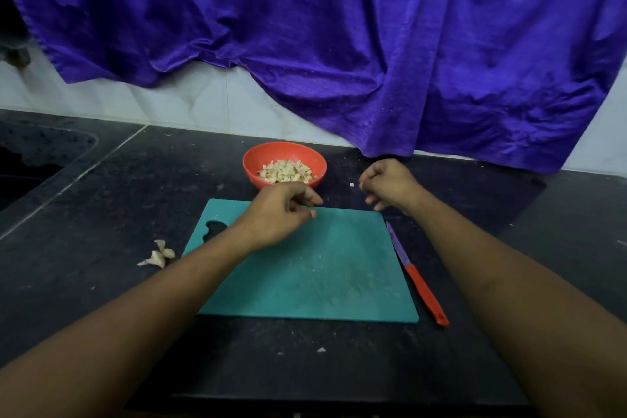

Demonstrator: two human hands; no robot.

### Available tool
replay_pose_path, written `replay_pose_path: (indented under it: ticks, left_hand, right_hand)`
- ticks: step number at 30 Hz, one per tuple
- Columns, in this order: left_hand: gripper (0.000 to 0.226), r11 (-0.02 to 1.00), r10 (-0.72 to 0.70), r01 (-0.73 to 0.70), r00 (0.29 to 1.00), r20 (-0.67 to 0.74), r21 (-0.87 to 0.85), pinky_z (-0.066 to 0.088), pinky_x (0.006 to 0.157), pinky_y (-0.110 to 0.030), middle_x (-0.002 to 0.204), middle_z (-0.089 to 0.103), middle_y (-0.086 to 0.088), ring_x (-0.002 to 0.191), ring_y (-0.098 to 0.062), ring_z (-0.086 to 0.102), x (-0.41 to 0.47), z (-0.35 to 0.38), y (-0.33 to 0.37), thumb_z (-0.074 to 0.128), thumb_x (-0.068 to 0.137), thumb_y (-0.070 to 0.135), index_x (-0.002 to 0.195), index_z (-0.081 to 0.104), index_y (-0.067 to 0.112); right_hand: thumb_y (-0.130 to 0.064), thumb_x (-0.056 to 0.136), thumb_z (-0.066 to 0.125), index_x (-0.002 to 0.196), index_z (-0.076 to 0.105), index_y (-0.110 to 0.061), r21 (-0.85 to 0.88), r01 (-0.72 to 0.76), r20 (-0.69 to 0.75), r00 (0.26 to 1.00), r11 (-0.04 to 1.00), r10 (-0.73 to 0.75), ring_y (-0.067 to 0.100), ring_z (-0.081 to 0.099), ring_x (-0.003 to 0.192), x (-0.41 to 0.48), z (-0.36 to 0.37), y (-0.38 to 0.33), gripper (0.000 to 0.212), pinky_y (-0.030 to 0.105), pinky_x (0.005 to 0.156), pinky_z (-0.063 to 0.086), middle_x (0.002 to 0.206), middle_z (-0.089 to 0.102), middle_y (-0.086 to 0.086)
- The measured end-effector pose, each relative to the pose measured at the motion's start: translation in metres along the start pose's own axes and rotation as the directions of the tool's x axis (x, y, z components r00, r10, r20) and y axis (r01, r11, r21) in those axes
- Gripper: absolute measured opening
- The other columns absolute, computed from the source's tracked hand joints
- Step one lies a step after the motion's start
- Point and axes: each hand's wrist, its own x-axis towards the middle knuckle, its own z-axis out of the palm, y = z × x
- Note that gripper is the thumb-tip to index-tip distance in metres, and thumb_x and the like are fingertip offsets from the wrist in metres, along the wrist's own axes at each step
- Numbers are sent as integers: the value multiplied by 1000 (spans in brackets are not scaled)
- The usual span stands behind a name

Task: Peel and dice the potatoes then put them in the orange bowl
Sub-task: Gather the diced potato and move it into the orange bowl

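L hand (281, 214): over far-left part of the board, palm down, fingers curled in w/ thumb & forefinger tips close together. Pale speck at the fingertip, maybe a potato bit, maybe a nail; can't tell if it has hold of anything.
R hand (390, 185): just past the board's far-right corner, above the counter, fingers curled into a loose fist, nothing seen in it.
Orange bowl (307, 154): on the counter just beyond the board's far edge, btwn the two hands & slightly farther; upright.
Diced potato (286, 171): pale cubes piled inside the bowl, approx. half full.
Stray bit (352, 184): small pale piece just left of R hand, right of the bowl.
Cutting board (322, 275): teal, flat on the counter, centre; handle hole at its far-left corner; surface bare apart from pale smears.
Knife (424, 292): on the counter just right of the board, alongside its edge; purple blade pointing far, red handle near.
Peels (159, 254): small pale heap left of the board, on the counter.
Counter (101, 231): black stone, flecked w/ crumbs.
Purple cloth (339, 27): hangs across the far wall, its hem reaching the counter at right.
Sink (34, 163): dark recess at far left.
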Motion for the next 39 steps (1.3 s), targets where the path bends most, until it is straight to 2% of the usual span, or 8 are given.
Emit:
replay_pose_path:
  ticks: [6, 9, 11, 20, 23, 28, 33, 39]
  left_hand:
    - [17, 991, -123, 129, 985, 118, -46, 50, 77, -14, 98, 75, 8, 85, -3, 70, 1, 4, -17, 77, 91, 15, 107, 75, 19]
    - [17, 985, -143, 154, 980, 140, -75, 51, 80, -14, 101, 76, 8, 93, -7, 71, 1, 3, -22, 76, 91, 15, 108, 74, 19]
    - [17, 983, -146, 161, 976, 164, -87, 53, 82, -13, 103, 76, 6, 95, -8, 71, 2, 3, -23, 76, 92, 15, 109, 74, 19]
    - [16, 973, -153, 180, 971, 182, -143, 55, 94, -21, 108, 75, 6, 102, -7, 70, 0, 2, -27, 74, 93, 17, 109, 74, 22]
    - [17, 971, -152, 180, 972, 177, -154, 55, 96, -25, 110, 75, 3, 104, -11, 70, -3, 2, -24, 74, 93, 17, 110, 74, 22]
    - [15, 966, -103, 120, 991, 83, -231, 56, 95, -33, 105, 75, 6, 101, -15, 71, -17, -12, -22, 73, 94, 18, 107, 75, 25]
    - [10, 949, -160, 117, 979, -126, -293, 57, 71, -30, 83, 73, 3, 81, -13, 67, -42, -45, -22, 70, 95, 12, 97, 76, 20]
    - [9, 949, -266, 187, 908, -324, -253, 60, 73, -40, 82, 72, -2, 74, -14, 65, -90, -109, -42, 70, 95, 11, 94, 75, 18]
  right_hand:
    - [-7, 94, 69, 97, 67, -20, -214, 17, -8, 1000, 977, -20, 19, 70, 83, 30, 13, 6, 13, 31, 60, 58, 98, 70, 2]
    - [-10, 93, 72, 113, 70, -21, -397, 96, 33, 995, 913, -90, 19, 66, 103, 41, 19, 6, 23, 40, 92, 57, 112, 69, 1]
    - [-10, 93, 70, 125, 69, -20, -490, 149, 63, 989, 859, -136, 19, 64, 110, 47, 23, 5, 34, 41, 100, 53, 123, 69, 1]
    - [-6, 90, 63, 88, 66, -18, -702, 225, 137, 974, 676, -181, 22, 63, 86, 37, 33, -12, 12, 44, 80, 58, 96, 67, 5]
    - [-10, 87, 68, 85, 65, -17, -640, 201, 129, 980, 742, -154, 20, 65, 82, 26, 30, -12, 8, 44, 78, 59, 89, 67, 3]
    - [-7, 85, 68, 82, 71, -14, -266, 192, 59, 981, 945, -183, 18, 69, 69, -14, 29, -32, 8, 36, 59, 61, 76, 70, 1]
    - [-5, 89, 66, 89, 72, -11, -39, 269, 191, 947, 962, -257, 15, 66, 63, -65, 59, -60, 8, 29, 50, 55, 72, 69, 5]
    - [0, 89, 68, 87, 69, -13, 72, 380, 335, 862, 922, -382, 6, 59, 54, -98, 127, -104, 14, 22, 42, 44, 71, 65, 1]
